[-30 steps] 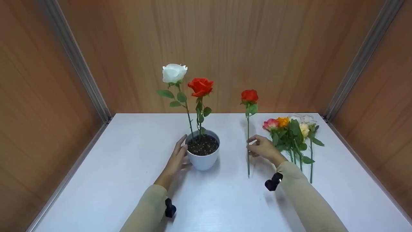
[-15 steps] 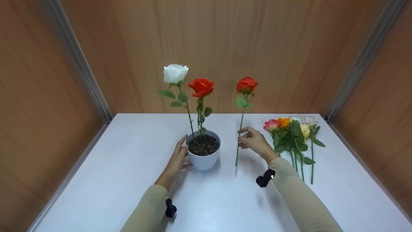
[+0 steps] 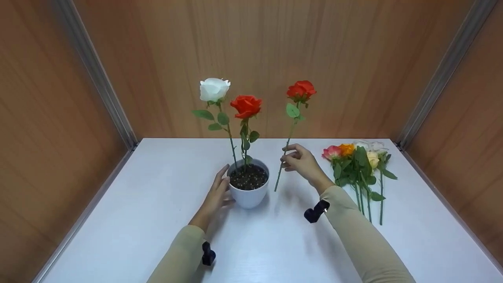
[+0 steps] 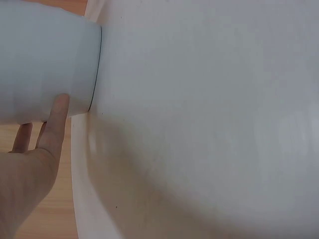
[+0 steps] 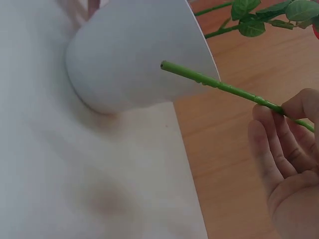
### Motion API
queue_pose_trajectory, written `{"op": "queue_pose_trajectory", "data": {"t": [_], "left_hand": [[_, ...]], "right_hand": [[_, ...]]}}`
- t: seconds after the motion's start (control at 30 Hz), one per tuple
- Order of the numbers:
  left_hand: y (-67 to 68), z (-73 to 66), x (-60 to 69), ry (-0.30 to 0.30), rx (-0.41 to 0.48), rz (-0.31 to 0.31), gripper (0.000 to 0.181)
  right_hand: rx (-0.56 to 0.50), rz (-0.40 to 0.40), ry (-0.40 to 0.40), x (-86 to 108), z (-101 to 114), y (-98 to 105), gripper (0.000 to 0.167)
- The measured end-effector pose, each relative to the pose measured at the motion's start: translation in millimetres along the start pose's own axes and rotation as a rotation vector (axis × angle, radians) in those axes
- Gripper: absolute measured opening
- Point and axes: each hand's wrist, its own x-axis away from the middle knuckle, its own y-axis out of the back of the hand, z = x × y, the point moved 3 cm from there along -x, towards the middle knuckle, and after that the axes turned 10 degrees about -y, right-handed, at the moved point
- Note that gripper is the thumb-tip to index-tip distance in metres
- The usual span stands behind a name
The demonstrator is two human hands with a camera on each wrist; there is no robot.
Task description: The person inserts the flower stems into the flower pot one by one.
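Note:
A white flowerpot (image 3: 249, 197) with dark soil (image 3: 249, 179) stands on the table, holding an upright white rose (image 3: 214, 89) and a red rose (image 3: 246, 106). My left hand (image 3: 214, 194) rests against the pot's left side; in the left wrist view its fairly straight fingers (image 4: 59, 112) touch the wall. To the right of the pot, my right hand (image 3: 302, 163) pinches the stem of a second red rose (image 3: 301, 90) between thumb and fingers. This rose leans, bloom up and to the right. Its green stem (image 5: 234, 90) has a bare lower end, which hangs above the table close to the pot.
Several loose roses lie in a bunch at the right: a pink one (image 3: 331, 152), an orange one (image 3: 346, 149), a cream one (image 3: 372, 158) and white ones (image 3: 377, 146). Wooden panels (image 3: 267, 47) enclose the white table (image 3: 173, 173) at the back and sides.
My right hand has carried the red rose leftward and up, closer to the pot, and its stem now tilts more. The left hand has stayed on the pot.

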Motion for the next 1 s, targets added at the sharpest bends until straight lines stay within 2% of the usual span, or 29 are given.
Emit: {"op": "queue_pose_trajectory", "data": {"t": [0.33,0.73,0.87,1.0], "left_hand": [[1.0,1.2,-0.9,-0.003,-0.002,-0.013,0.056],[-1.4,0.9,-1.7,0.006,-0.016,-0.016,0.055],[-0.9,0.4,-2.4,0.014,-0.017,-0.021,0.055],[-0.5,1.1,-2.2,0.012,-0.014,-0.019,0.055]], "right_hand": [[-0.129,-0.085,0.093,-3.4,20.6,-15.8,0.025],[-0.075,-0.150,0.242,-4.2,25.6,-40.8,0.016],[-0.020,-0.174,0.274,-4.8,26.3,-44.8,0.016],[0.051,-0.162,0.288,-4.4,25.5,-48.1,0.019]]}}
